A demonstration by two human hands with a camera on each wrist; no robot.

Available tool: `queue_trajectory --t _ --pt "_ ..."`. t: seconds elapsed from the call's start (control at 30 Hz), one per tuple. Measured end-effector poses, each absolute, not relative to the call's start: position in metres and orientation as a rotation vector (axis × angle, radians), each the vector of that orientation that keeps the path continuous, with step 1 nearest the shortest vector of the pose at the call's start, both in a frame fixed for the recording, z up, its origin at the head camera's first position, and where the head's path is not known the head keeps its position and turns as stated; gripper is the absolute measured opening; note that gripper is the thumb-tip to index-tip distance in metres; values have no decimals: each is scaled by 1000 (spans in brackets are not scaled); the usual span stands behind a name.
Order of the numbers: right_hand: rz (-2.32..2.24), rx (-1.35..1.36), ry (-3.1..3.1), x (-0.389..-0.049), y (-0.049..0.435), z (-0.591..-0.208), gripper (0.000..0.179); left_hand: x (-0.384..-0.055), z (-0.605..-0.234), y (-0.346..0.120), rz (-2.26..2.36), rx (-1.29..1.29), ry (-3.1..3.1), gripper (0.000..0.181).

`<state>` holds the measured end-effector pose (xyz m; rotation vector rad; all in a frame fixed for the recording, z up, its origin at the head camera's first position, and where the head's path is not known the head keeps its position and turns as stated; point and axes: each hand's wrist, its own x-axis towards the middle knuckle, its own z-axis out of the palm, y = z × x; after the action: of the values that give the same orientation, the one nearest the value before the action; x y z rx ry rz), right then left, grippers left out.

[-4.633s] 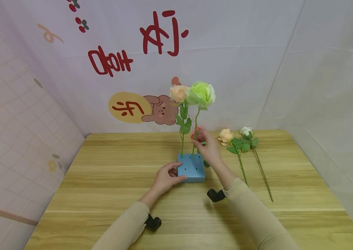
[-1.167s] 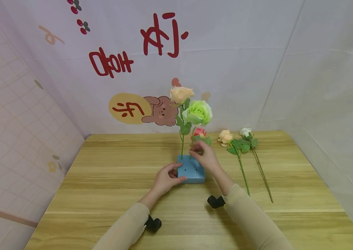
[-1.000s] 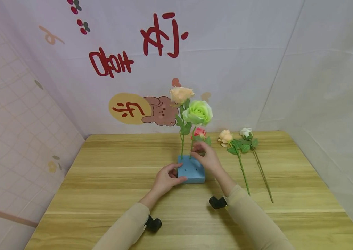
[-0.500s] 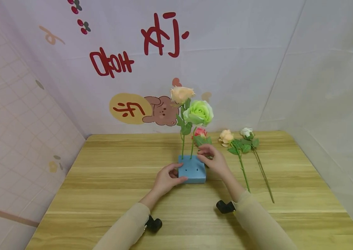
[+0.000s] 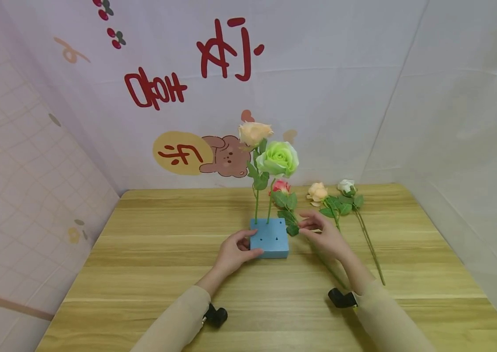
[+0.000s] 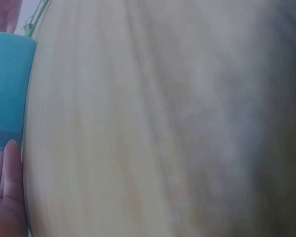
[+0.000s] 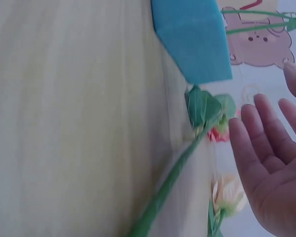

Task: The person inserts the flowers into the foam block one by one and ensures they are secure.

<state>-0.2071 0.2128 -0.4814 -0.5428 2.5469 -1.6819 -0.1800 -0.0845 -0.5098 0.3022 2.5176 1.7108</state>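
Note:
My left hand [image 5: 233, 252] grips the left side of a light blue block [image 5: 272, 248] with small holes in its top, thumb at the front and fingers behind. In the block's back row stand a peach rose [image 5: 255, 133] and a shorter light green rose [image 5: 278, 159], both upright. My right hand [image 5: 325, 238] hovers right of the block with relaxed, spread fingers, over the stem of a pink rose [image 5: 281, 187] lying on the table. In the right wrist view, the fingers [image 7: 259, 126] hold nothing, and the pink rose's green stem [image 7: 172, 177] runs past below them.
A second peach rose [image 5: 317, 192] and a white rose [image 5: 346, 187] lie on the wooden table [image 5: 165, 274] at the right, stems toward the front. A white printed cloth [image 5: 327, 88] stands behind the table and along its sides.
The green rose has sunk lower into the block and now stands free. My right hand has let go of its stem and moved right, over the pink rose's stem. The left hand has stayed put.

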Motion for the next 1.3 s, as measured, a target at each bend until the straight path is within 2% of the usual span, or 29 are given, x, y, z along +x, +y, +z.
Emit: queue_trajectory --t 0.43,0.8,1.13,1.3 --pt "-1505 -661 2573 -189 242 -489 57 -181 -510 -85 1695 296 2524 58" --pt "-1323 -630 2589 -176 257 -491 63 -181 -510 -85 1687 267 2518 58" --pt "-1245 -702 2514 -173 267 -493 77 -181 -509 -84 1692 278 2516 59" --pt "-1177 -716 2533 -173 270 -498 77 -180 -508 -84 1695 267 2505 58"
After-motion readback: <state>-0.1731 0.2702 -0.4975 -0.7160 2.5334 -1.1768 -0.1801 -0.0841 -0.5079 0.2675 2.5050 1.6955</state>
